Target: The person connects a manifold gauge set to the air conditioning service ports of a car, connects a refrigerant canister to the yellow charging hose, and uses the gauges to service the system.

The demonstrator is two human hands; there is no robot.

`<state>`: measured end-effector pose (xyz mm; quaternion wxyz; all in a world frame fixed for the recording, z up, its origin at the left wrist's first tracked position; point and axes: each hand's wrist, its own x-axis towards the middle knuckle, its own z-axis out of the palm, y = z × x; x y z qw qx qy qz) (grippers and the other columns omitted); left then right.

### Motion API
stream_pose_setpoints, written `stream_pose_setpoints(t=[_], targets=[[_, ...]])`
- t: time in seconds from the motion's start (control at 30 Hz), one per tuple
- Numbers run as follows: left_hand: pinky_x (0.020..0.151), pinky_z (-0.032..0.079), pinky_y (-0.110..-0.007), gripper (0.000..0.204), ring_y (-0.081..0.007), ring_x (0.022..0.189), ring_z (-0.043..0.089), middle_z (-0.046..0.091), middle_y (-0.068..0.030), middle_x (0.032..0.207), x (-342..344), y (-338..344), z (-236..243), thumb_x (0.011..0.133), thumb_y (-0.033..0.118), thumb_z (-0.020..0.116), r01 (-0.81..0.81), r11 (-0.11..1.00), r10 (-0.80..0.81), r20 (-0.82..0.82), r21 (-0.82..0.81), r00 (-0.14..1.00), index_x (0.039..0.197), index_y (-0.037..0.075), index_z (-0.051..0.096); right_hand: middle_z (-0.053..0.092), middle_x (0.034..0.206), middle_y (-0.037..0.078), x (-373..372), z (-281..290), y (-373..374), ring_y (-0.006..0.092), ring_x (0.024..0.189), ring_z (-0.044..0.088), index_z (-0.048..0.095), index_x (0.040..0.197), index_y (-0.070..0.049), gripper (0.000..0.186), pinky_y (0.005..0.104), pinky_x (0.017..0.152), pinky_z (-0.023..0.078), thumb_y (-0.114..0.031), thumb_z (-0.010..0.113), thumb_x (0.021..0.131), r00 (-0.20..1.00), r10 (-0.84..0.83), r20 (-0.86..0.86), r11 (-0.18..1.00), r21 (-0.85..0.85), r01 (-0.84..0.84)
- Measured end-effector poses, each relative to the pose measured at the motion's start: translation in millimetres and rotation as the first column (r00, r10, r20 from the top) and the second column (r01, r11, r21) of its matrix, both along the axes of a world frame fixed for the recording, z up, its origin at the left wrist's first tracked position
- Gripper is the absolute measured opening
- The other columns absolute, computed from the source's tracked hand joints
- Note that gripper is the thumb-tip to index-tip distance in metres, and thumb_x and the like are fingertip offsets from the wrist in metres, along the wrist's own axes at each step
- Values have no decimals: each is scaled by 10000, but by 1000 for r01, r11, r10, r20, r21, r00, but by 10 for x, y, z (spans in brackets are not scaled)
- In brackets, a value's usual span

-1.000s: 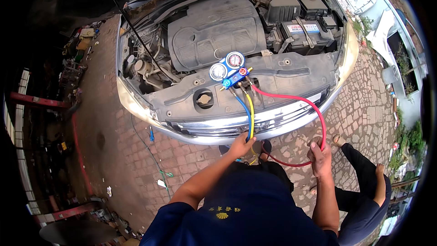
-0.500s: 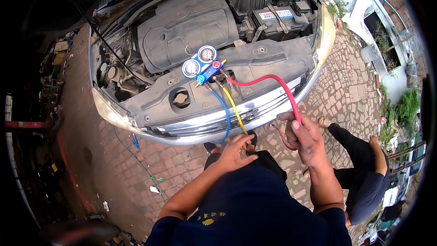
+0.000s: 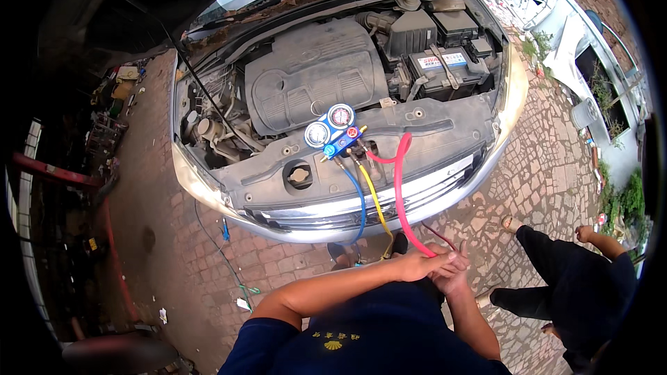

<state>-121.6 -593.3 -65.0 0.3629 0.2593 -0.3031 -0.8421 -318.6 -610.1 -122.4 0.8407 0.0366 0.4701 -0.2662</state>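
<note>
A manifold gauge set (image 3: 345, 142) with two round dials and a blue body rests on the front panel of a car's engine bay. Its red hose (image 3: 399, 194) arches up and comes down to my hands in front of the bumper. My left hand (image 3: 419, 264) is closed around the lower part of that hose. Right beside it, my right hand (image 3: 451, 276) is closed where the hose runs in between my fingers; the hose's end is hidden there. From the gauge set, a blue hose (image 3: 362, 201) and a yellow hose (image 3: 376, 203) hang down over the grille.
The open engine bay shows an engine cover (image 3: 316, 76), a battery (image 3: 445, 69) and a prop rod (image 3: 201, 83). At the right stands another person (image 3: 577, 274) in dark clothes. White body panels (image 3: 573, 48) lie beyond. A thin cable (image 3: 221, 257) crosses the paving at left.
My left hand has moved right and taken hold of the red hose. My right hand has come down and left to meet it. The view has shifted, and the other person's pose differs.
</note>
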Motion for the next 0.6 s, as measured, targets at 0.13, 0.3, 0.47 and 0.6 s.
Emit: stream_pose_setpoints(t=[0.13,0.3,0.47,0.6], targets=[[987,590,-396,512,-278,1185,691,701,-194,1283,208,195,-62,1161,336,390,-31,989,42,75,-145,996,1292,-81,655,576,748,-16,-326,-827,-605,99,652,566,608,1022,-79,290,234,597,464,-358,542,1056,925,-363,116,930,-15,367],[878,606,-388,684,-323,1058,739,707,-286,1231,1118,733,156,1162,426,269,-283,941,297,48,-187,954,1040,-62,732,412,600,-65,-1079,-1432,-1558,75,491,411,463,806,-153,234,236,481,334,-136,383,1026,838,-545,-42,838,-62,542],[736,608,-389,683,-336,779,753,742,-294,984,1796,1536,-285,1138,509,311,-687,707,682,94,166,725,792,16,635,369,624,-36,-1517,-1211,-2211,113,501,349,406,761,-149,328,261,451,312,-235,409,1078,703,-688,-177,724,-235,649],[567,509,-353,586,-282,627,669,675,-168,751,1829,1871,-803,1101,533,448,-831,412,761,360,373,539,721,95,534,359,660,-42,-1477,-703,-2600,102,521,349,439,822,-142,294,257,457,311,-249,440,1096,698,-708,-108,667,-426,611]])
